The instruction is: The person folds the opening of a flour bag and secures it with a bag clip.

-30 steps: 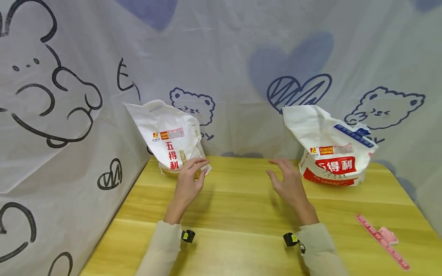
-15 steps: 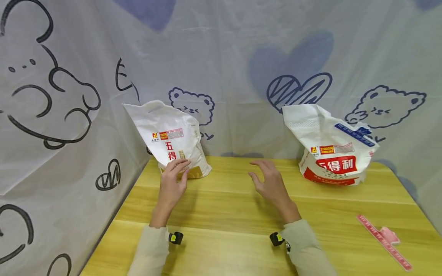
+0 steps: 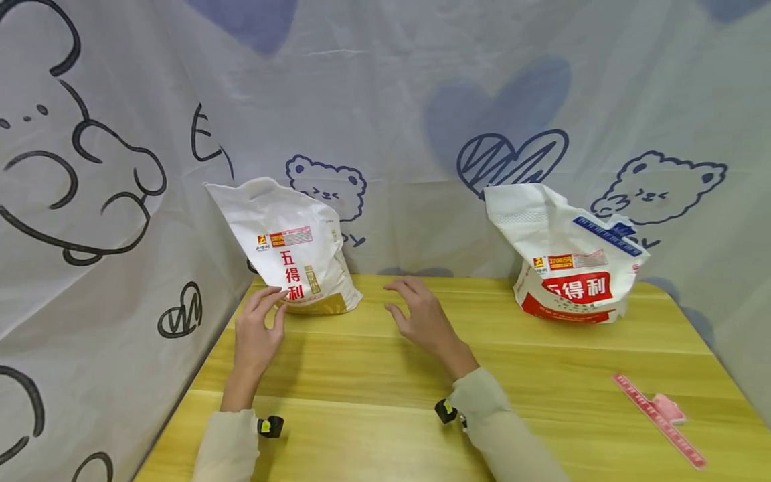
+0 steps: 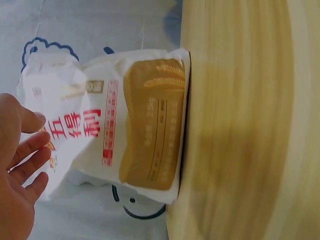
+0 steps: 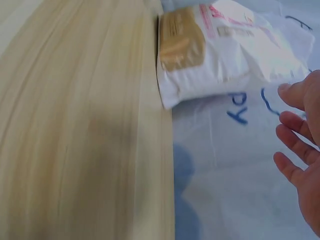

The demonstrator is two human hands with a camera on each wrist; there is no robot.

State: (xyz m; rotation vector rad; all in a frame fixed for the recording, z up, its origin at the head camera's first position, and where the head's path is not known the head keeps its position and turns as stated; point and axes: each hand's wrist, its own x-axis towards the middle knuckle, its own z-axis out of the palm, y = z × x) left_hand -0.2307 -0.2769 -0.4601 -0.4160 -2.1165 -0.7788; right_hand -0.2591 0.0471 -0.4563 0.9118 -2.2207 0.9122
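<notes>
A white flour bag (image 3: 301, 248) with red characters and a gold-brown base panel stands at the back left of the table. My left hand (image 3: 258, 328) is before its lower left side, fingers loosely bent and holding nothing. In the left wrist view the fingers (image 4: 31, 155) overlap the upper part of the flour bag (image 4: 90, 125). My right hand (image 3: 424, 318), likewise holding nothing, hovers to the right of that bag, with a gap between them in the head view. In the right wrist view, the fingers (image 5: 295, 135) are loosely bent beside the flour bag (image 5: 225, 55).
A second flour bag (image 3: 566, 268), white and red, stands at the back right with a blue clip (image 3: 608, 234) across its folded top. A pink clip (image 3: 659, 415) lies at the table's right. Behind hangs a printed cloth (image 3: 397, 134); the wooden table (image 3: 373, 375) extends in front.
Both hands have moved left, the left one across the front of the left bag to its left side, the right one closer to that bag. The bags and the pink clip stay put.
</notes>
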